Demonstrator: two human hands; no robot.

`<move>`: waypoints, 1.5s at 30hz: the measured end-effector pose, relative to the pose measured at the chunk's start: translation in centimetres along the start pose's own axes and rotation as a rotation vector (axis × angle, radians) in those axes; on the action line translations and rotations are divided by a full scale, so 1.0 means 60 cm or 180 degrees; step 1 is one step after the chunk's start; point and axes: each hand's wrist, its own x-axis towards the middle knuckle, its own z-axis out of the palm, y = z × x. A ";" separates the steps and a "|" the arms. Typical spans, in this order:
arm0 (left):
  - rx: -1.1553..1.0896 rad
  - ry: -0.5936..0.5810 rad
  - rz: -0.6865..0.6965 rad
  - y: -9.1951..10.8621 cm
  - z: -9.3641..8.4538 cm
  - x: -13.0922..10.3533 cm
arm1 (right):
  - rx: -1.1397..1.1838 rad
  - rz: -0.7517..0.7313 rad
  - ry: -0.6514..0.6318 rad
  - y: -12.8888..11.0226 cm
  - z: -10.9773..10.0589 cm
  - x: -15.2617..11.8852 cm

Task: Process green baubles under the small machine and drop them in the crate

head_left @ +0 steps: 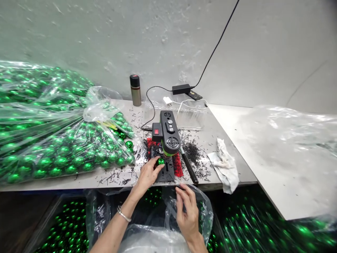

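Between the thumb and fingers of my left hand (pixel 147 173) is a shiny green ball (pixel 160 161), held under the head of a small black machine (pixel 170 131) with a red switch. The machine's slotted black base plate (pixel 168 172) lies beneath that hand, over a red mat (pixel 178 166). My right hand (pixel 187 209) hangs below the table's front edge, fingers loosely bent and apart, with nothing seen in it. It is over an opened clear plastic bag (pixel 206 202) in which more green balls show.
A big clear bag of green balls (pixel 60 154) covers the table's left. Black scraps (pixel 193 153) litter the table around a dark-handled tool (pixel 189 167). Right of it lies a white cloth (pixel 223 165). Behind stand a flask (pixel 135 90) and a power adapter (pixel 181 89) with cables.
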 end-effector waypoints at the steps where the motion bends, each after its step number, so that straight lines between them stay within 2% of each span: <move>1: 0.0133 0.0034 0.0201 -0.002 0.002 0.000 | -0.0019 -0.0006 0.0011 0.000 -0.001 0.000; 4: 0.0437 0.0084 0.0671 -0.007 0.012 -0.002 | -0.0109 -0.0091 0.0049 0.002 -0.008 0.010; 7: 0.0681 0.0161 0.0894 -0.015 0.021 -0.004 | -0.0166 -0.0262 0.0188 0.006 -0.019 0.041; 11: 0.0798 0.0310 0.0934 -0.023 0.024 -0.006 | -0.0040 -0.0442 0.0527 0.000 -0.032 0.118; 13: 0.0787 0.0291 0.0929 -0.025 0.024 -0.007 | 0.0055 -0.0871 0.0602 -0.010 -0.032 0.162; 15: 0.0782 0.0273 0.0937 -0.025 0.023 -0.008 | 0.0192 -0.1280 0.0404 -0.022 -0.026 0.197; 17: 0.0782 0.0293 0.0953 -0.025 0.024 -0.008 | 0.0357 -0.1358 0.0353 -0.030 -0.012 0.216; 21: 0.0791 0.0370 0.0980 -0.028 0.027 -0.008 | 0.0552 -0.1254 0.0678 -0.017 0.029 0.198; 26: 0.0781 0.0356 0.1006 -0.030 0.027 -0.007 | 0.0518 -0.1168 0.0722 0.027 0.076 0.140; 29: 0.0777 0.0329 0.0998 -0.030 0.027 -0.007 | 0.0602 -0.1076 0.0850 0.043 0.093 0.120; 39: 0.0951 0.0428 0.1104 -0.033 0.031 -0.005 | 0.0795 -0.1029 0.0817 0.051 0.104 0.116; 45: 0.0964 0.0507 0.1219 -0.035 0.032 -0.005 | 0.0614 -0.1293 0.0623 0.048 0.094 0.126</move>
